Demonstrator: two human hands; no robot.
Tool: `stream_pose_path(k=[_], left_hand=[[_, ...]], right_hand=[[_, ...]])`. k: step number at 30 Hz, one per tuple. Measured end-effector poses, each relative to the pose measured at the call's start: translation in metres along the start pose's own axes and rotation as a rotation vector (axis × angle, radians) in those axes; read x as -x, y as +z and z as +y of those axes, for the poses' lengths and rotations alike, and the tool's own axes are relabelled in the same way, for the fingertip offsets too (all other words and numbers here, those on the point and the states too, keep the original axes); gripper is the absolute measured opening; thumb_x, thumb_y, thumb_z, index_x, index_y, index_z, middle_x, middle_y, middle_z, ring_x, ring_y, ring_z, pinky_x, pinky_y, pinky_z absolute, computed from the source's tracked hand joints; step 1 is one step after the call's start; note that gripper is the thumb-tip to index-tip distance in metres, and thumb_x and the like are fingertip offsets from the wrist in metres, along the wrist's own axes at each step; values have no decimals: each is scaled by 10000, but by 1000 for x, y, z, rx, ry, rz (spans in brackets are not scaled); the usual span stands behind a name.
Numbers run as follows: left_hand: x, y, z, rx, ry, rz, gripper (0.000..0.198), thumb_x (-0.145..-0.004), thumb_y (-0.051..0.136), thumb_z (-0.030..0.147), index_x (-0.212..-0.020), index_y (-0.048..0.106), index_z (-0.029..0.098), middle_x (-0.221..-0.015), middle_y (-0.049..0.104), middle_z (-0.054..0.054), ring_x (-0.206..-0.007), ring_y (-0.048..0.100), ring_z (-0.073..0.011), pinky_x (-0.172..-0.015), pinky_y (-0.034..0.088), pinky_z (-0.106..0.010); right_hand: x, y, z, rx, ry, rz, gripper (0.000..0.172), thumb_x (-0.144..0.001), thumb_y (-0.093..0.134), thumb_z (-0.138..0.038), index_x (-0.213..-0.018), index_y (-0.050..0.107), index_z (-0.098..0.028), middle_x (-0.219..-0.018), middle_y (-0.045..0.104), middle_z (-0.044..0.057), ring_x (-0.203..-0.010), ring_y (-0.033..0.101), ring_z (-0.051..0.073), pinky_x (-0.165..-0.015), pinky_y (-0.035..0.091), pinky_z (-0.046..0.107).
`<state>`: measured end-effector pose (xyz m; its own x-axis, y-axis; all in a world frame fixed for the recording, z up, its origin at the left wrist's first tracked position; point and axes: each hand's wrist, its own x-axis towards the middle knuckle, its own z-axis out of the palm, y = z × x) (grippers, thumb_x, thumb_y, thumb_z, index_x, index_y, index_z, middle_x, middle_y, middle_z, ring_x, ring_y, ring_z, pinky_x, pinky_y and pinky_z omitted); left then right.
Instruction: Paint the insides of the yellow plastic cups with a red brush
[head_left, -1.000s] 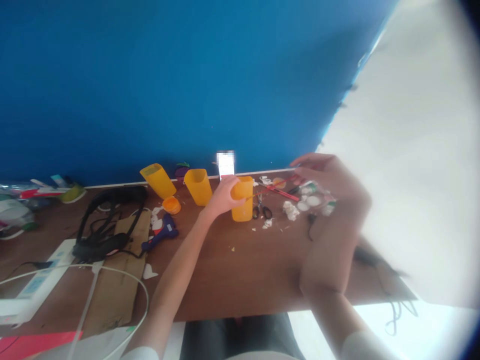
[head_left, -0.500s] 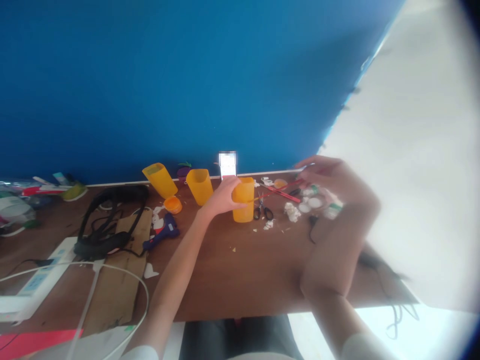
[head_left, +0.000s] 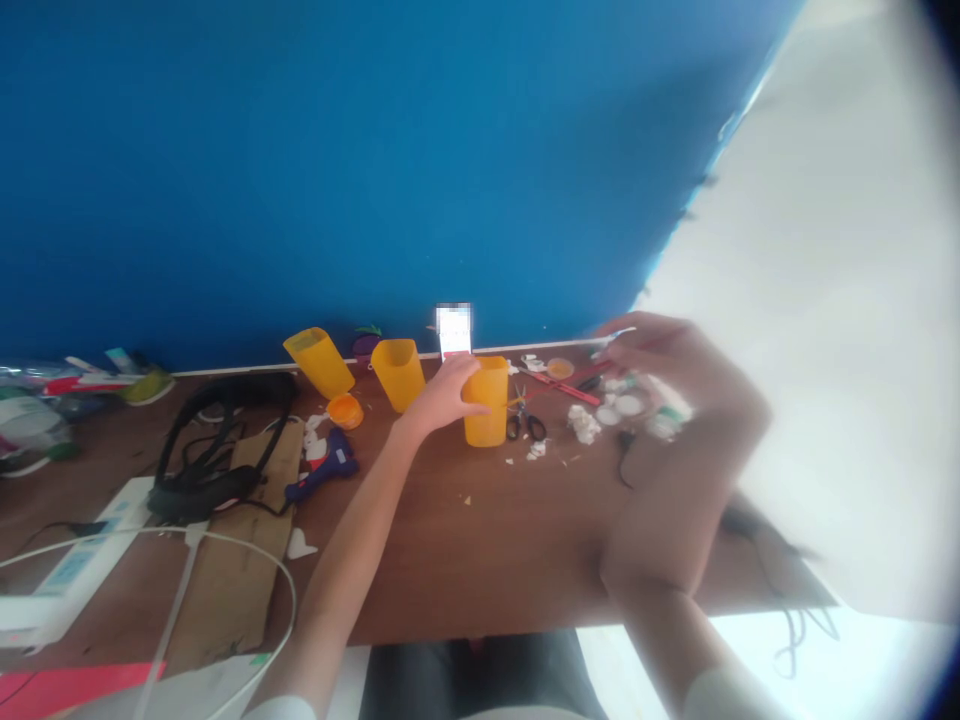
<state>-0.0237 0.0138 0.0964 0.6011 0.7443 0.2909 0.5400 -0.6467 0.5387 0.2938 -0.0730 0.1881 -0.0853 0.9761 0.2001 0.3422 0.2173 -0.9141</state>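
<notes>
The blurred right hand [head_left: 675,360] hides whatever its fingers [head_left: 622,345] pinch.

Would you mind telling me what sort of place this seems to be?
Probably a home craft desk: a wooden table against a blue wall, with a glue gun, scissors, paper scraps, and orange cups, one held by the left hand.

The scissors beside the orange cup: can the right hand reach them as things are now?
Probably yes. The scissors lie open on the table, just right of the orange cup that the left hand holds. The right hand hovers a little further right, with only small scraps between.
</notes>
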Motion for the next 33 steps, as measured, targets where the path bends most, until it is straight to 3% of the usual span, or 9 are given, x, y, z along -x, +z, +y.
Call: stream_pose_path(k=[3,5,9,12,15,18,23,29,33], left_hand=[[2,-2,-3,-48,-26,-66,711,-654,811,556,-1221,519,241,-1443,457,-109,-1380,385,-325,-1118,382,-454],[2,-3,-4,-51,-23,-64,697,-663,803,560,-1218,526,240,-1450,455,-109,-1397,366,-326,-1124,372,-452],[-1,-4,-1,14,-1,12,327,-939,499,510,-993,601,204,-1232,606,-101,-1258,499,-270,-1082,399,-429],[-3,-5,2,58,19,37,408,-1013,321,445,-870,608,192,-1111,651,-98,-1195,542,-250,-1059,416,-422],[-2,-6,-2,49,31,-14,361,-951,478,517,-1001,644,200,-1273,614,-101,-1321,467,-274,-1138,351,-450],[1,-6,-7,6,23,-89,570,-785,705,568,-1229,599,226,-1439,511,-110,-1419,366,-310,-1197,279,-477],[5,-10,-15,-11,35,-176,748,-734,768,526,-1387,487,294,-1555,383,-70,-1483,272,-302,-1218,265,-465],[6,-19,-21,62,89,-225,403,-918,576,432,-1291,595,281,-1529,437,-61,-1478,304,-260,-1225,245,-468],[6,-24,-22,101,102,-233,336,-952,521,391,-1241,637,265,-1493,489,-64,-1465,333,-250,-1216,259,-472]], right_hand=[[2,-1,0,-8,-4,12,278,-839,721,-360,-1084,704,-230,-781,737,42,-671,678,157,-569,538,231],[2,-1,0,3,-11,19,273,-841,720,-363,-1080,707,-232,-811,741,44,-693,686,160,-574,532,225],[2,-2,0,26,-16,7,293,-844,718,-393,-1092,703,-237,-830,747,47,-709,690,159,-573,524,217],[2,-2,-1,36,-9,8,306,-852,709,-407,-1105,699,-236,-796,744,47,-690,684,157,-574,527,225],[3,-1,-3,40,0,6,296,-856,707,-399,-1104,699,-239,-760,738,41,-685,685,162,-594,540,241],[2,-2,-2,38,-5,6,293,-849,715,-398,-1096,701,-241,-765,741,41,-688,685,160,-600,544,240],[0,-2,-1,44,-3,16,309,-846,714,-408,-1100,696,-231,-782,743,47,-674,676,151,-577,536,227],[1,-1,-5,35,22,-26,316,-842,717,-404,-1105,689,-232,-842,745,56,-701,696,167,-549,529,215],[0,-1,-5,26,39,-42,331,-837,721,-408,-1119,689,-237,-761,725,44,-652,678,160,-526,526,218]])
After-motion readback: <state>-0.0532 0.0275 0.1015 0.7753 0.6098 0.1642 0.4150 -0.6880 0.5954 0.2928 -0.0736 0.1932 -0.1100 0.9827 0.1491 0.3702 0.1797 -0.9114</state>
